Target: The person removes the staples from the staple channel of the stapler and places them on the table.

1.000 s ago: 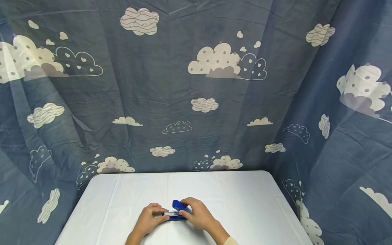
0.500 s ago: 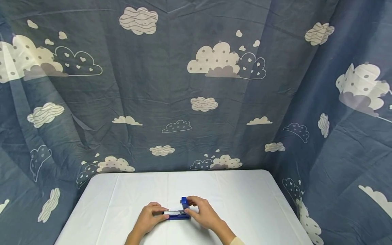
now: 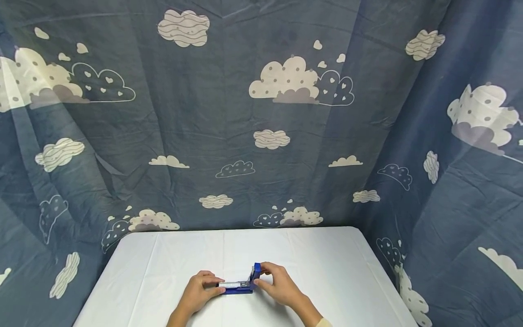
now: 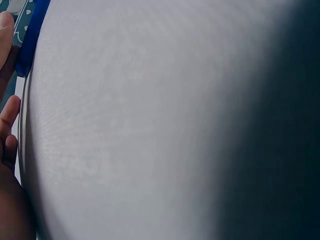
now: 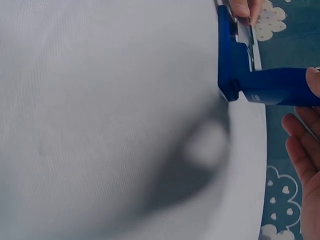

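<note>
A blue stapler (image 3: 238, 291) lies on the white table with its top arm swung up, so the metal staple channel shows. My left hand (image 3: 197, 290) pinches the left end of the base between thumb and fingers. At the hinge end, my right hand (image 3: 282, 286) holds the raised top arm (image 3: 256, 271), which stands about upright. In the right wrist view the stapler's top arm (image 5: 275, 86) juts at a right angle from the base, my thumb on its end. The left wrist view catches only a blue strip of the stapler (image 4: 32, 37) and part of my left hand (image 4: 9, 120).
The white-covered table (image 3: 327, 268) spreads around both hands. Behind and beside it hangs a dark blue curtain (image 3: 229, 113) printed with pale clouds. A shadow (image 5: 192, 165) falls on the cloth below the stapler in the right wrist view.
My right hand has swung the stapler's top arm up and to the right, from low over the base to about upright, uncovering the channel. The left hand has stayed in place.
</note>
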`<state>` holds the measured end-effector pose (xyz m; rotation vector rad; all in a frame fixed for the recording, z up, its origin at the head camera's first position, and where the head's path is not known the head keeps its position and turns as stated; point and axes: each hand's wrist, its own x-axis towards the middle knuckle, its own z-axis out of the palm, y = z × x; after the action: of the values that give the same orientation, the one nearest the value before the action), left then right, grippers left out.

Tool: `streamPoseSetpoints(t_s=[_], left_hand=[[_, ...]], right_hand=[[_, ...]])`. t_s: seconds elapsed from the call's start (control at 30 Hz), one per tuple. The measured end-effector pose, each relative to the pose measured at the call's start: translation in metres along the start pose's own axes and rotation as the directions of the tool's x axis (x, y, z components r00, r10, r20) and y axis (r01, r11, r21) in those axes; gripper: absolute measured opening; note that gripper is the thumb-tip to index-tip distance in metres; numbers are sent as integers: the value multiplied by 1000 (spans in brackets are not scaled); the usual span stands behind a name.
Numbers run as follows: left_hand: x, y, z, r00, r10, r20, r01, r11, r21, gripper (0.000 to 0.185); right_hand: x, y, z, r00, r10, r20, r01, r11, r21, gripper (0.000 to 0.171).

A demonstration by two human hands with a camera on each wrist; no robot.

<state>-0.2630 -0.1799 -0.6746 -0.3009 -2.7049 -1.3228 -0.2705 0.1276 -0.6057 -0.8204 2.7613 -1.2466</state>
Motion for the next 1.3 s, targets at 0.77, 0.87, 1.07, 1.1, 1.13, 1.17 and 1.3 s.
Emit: streamPoseSetpoints(t_s=[0.77, 0.87, 1.07, 1.1, 1.13, 1.17, 1.3], left_hand=[[2, 3, -6, 1000, 5, 25, -5, 1000, -3, 27], [0, 3, -4, 1000, 20, 14, -21, 1000, 2, 27], [-1, 4, -3, 1000, 29, 9, -29, 1000, 2, 27], [-1, 5, -4, 1000, 22, 10, -22, 1000, -1, 27], [-1, 5, -4, 1000, 23, 11, -23, 1000, -2, 27], [-2, 5, -4, 1000, 22, 14, -22, 1000, -3, 27], [-1, 5, -4, 1000, 11, 17, -11, 1000, -1, 27]], right_hand=[[-9, 40, -24, 981, 181, 69, -177, 982, -65, 39], [-11, 43, -24, 981, 179, 69, -173, 981, -83, 38], [-14, 42, -24, 984, 167, 64, -161, 983, -91, 43], [-14, 41, -24, 985, 166, 57, -160, 982, -99, 47], [-14, 40, -24, 987, 154, 47, -149, 983, -105, 50], [-14, 38, -24, 988, 153, 34, -149, 983, -110, 54], [-11, 28, -25, 993, 109, -41, -113, 986, -119, 55]])
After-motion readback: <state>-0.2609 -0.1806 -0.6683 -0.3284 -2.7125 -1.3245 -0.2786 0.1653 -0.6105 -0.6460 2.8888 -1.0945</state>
